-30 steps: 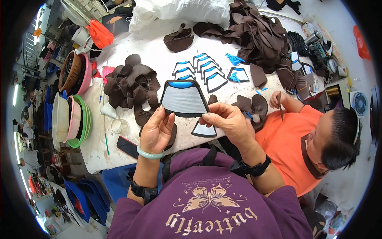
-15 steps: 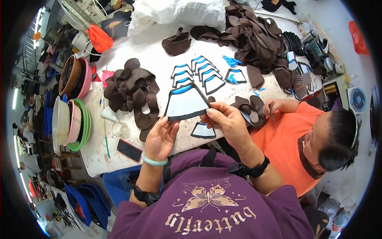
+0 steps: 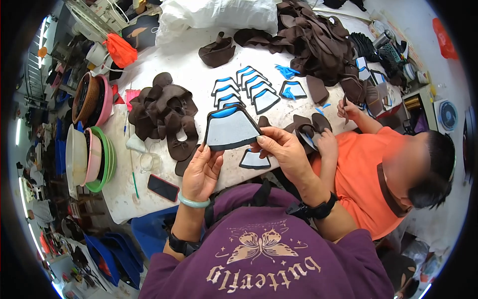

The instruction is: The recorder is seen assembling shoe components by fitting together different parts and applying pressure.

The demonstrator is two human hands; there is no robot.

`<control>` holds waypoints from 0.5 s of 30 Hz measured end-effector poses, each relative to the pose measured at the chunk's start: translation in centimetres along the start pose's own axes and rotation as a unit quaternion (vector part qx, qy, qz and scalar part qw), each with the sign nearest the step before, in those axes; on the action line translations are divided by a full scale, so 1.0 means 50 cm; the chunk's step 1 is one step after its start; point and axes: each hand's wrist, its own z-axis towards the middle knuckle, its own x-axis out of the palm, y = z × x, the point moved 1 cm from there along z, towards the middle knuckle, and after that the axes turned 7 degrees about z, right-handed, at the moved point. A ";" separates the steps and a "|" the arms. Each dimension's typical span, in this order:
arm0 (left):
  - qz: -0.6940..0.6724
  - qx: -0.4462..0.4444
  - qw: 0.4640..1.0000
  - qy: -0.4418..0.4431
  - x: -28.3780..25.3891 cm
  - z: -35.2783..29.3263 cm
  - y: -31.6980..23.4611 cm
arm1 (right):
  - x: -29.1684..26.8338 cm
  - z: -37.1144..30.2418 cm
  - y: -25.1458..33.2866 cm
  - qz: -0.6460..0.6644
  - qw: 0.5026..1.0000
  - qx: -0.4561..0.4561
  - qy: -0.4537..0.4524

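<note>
Between both hands I hold up a trapezoid panel (image 3: 231, 133), light grey-white with black edging and a blue strip along its narrow top. My left hand (image 3: 202, 172) pinches its lower left corner, and my right hand (image 3: 284, 148) grips the lower right corner. Behind it on the table (image 3: 172, 55), similar panels (image 3: 265, 100) lie overlapped in two rows. One more panel (image 3: 254, 159) rests by the near table edge, partly hidden by my right hand. Another panel (image 3: 293, 90) farther right has blue scraps (image 3: 287, 72) on and beside it.
Brown fabric pieces are heaped at left (image 3: 162, 107) and far right (image 3: 318, 42). A phone (image 3: 163, 187) and a glass jar (image 3: 150, 162) sit at the near left, beside stacked baskets (image 3: 102, 159). At my right, a person in orange (image 3: 366, 172) handles brown pieces.
The panel stays in both my hands, almost still. The person at my right has leaned back and now has both hands in view, one at the brown pieces near my right hand.
</note>
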 end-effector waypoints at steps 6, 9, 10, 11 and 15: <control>0.023 -0.016 1.000 -0.008 0.009 0.001 0.002 | 0.002 -0.005 0.003 0.008 0.999 -0.028 -0.014; 0.039 -0.031 0.999 -0.008 0.010 -0.003 0.006 | -0.004 -0.002 0.006 0.021 0.999 -0.015 -0.035; 0.046 -0.034 0.998 -0.005 0.009 -0.004 0.009 | -0.009 0.000 0.003 0.027 0.999 -0.015 -0.040; 0.046 -0.037 0.998 -0.002 0.008 -0.005 0.012 | -0.013 0.001 0.003 0.033 0.998 -0.016 -0.045; 0.053 -0.057 0.997 -0.007 0.005 -0.004 0.024 | -0.016 0.003 0.004 0.052 0.997 -0.015 -0.050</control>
